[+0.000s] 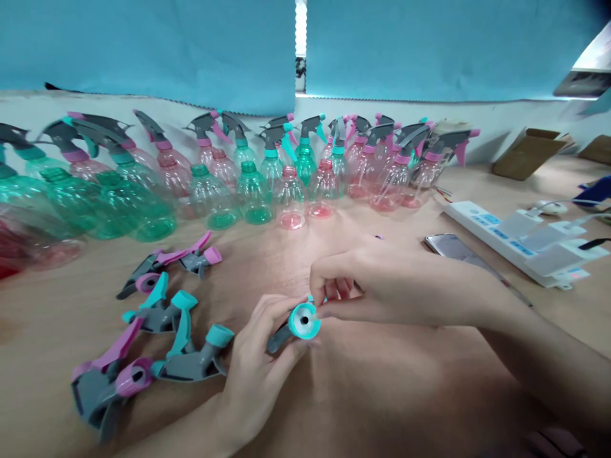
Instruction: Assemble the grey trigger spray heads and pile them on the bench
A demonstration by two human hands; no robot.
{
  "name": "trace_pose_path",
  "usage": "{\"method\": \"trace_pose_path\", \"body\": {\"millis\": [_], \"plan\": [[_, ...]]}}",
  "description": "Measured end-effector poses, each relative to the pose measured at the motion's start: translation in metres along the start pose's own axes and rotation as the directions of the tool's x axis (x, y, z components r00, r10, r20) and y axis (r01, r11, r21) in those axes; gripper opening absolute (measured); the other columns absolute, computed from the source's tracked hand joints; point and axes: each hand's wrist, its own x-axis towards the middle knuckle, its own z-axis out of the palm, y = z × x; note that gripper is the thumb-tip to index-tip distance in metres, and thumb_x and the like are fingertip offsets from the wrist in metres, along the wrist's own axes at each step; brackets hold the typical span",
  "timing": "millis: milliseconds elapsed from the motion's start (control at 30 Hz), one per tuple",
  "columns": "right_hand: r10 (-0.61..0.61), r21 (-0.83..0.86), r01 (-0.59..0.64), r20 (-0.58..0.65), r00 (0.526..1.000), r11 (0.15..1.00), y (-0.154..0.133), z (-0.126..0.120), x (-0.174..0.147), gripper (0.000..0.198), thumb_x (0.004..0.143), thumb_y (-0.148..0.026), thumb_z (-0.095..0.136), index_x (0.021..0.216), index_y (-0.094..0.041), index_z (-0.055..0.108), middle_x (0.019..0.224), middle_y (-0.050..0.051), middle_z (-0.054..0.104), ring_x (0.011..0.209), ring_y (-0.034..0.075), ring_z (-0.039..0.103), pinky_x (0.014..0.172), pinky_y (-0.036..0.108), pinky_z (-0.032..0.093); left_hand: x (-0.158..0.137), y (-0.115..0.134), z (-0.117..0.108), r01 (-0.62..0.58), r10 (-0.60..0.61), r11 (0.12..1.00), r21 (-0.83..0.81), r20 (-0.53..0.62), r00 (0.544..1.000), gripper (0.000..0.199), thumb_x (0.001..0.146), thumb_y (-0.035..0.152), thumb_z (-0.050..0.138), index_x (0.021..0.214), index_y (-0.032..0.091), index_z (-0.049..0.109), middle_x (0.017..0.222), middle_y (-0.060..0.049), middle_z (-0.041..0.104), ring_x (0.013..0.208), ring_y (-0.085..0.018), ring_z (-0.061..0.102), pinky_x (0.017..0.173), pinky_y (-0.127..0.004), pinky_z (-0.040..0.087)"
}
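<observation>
My left hand [260, 356] is wrapped round a grey and teal trigger spray head [304, 320], its round collar opening turned toward me. From the right, my right hand [346, 283] closes thumb and fingertips on the teal edge of the same spray head; exactly what lies between the fingertips is partly hidden. Loose spray heads lie left of my left hand: a teal one [193, 362] closest, another teal one [165, 312] behind it, a pink one [109, 385] at the front, and pink ones [184, 257] farther back.
Clear green bottles [255, 194] and pink bottles [289, 200] stand along the wall, several topped with spray heads. At right are a phone [453, 247], a white power strip [506, 238] with chargers plugged in, and a cardboard box [527, 152].
</observation>
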Motion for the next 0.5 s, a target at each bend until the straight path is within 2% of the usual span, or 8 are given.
{"method": "trace_pose_path", "body": {"millis": [100, 300, 433, 500], "plan": [[0.000, -0.007, 0.000, -0.010, 1.000, 1.000, -0.002, 0.005, 0.003, 0.010, 0.080, -0.021, 0.061, 0.071, -0.018, 0.056, 0.063, -0.007, 0.056, 0.055, 0.005, 0.047, 0.050, 0.018, 0.030, 0.001, 0.002, -0.001, -0.039, 0.039, 0.999, -0.015, -0.015, 0.999, 0.028, 0.082, 0.015, 0.062, 0.106, 0.026, 0.054, 0.093, -0.001, 0.057, 0.085, -0.018, 0.056, 0.072, -0.029, 0.047], [0.034, -0.032, -0.032, 0.066, 0.997, 0.999, -0.008, 0.012, 0.003, 0.007, 0.081, -0.018, 0.057, 0.075, -0.020, 0.054, 0.064, -0.005, 0.056, 0.056, 0.008, 0.046, 0.049, 0.021, 0.028, 0.000, 0.003, -0.001, -0.002, 0.002, 0.999, -0.036, 0.023, 1.000, 0.024, 0.081, 0.014, 0.064, 0.102, 0.022, 0.055, 0.093, -0.001, 0.057, 0.087, -0.018, 0.056, 0.075, -0.030, 0.046], [0.027, -0.020, -0.027, 0.002, 1.000, 0.999, -0.010, 0.022, 0.003, 0.010, 0.081, -0.018, 0.053, 0.073, -0.020, 0.048, 0.060, -0.006, 0.050, 0.052, 0.008, 0.041, 0.045, 0.022, 0.024, 0.000, 0.001, -0.002, 0.014, -0.013, 0.998, -0.058, 0.014, 1.000, 0.019, 0.084, 0.017, 0.061, 0.100, 0.023, 0.056, 0.092, -0.001, 0.057, 0.086, -0.018, 0.055, 0.075, -0.030, 0.046], [0.061, 0.039, -0.060, -0.035, 0.998, 0.997, -0.008, 0.027, 0.005, 0.011, 0.079, -0.019, 0.054, 0.073, -0.020, 0.046, 0.060, -0.006, 0.049, 0.050, 0.007, 0.041, 0.044, 0.021, 0.024, 0.000, 0.000, -0.002, 0.037, -0.037, 0.997, -0.074, 0.008, 0.999, 0.019, 0.086, 0.019, 0.058, 0.104, 0.024, 0.055, 0.094, -0.003, 0.057, 0.088, -0.020, 0.055, 0.075, -0.032, 0.046]]}}
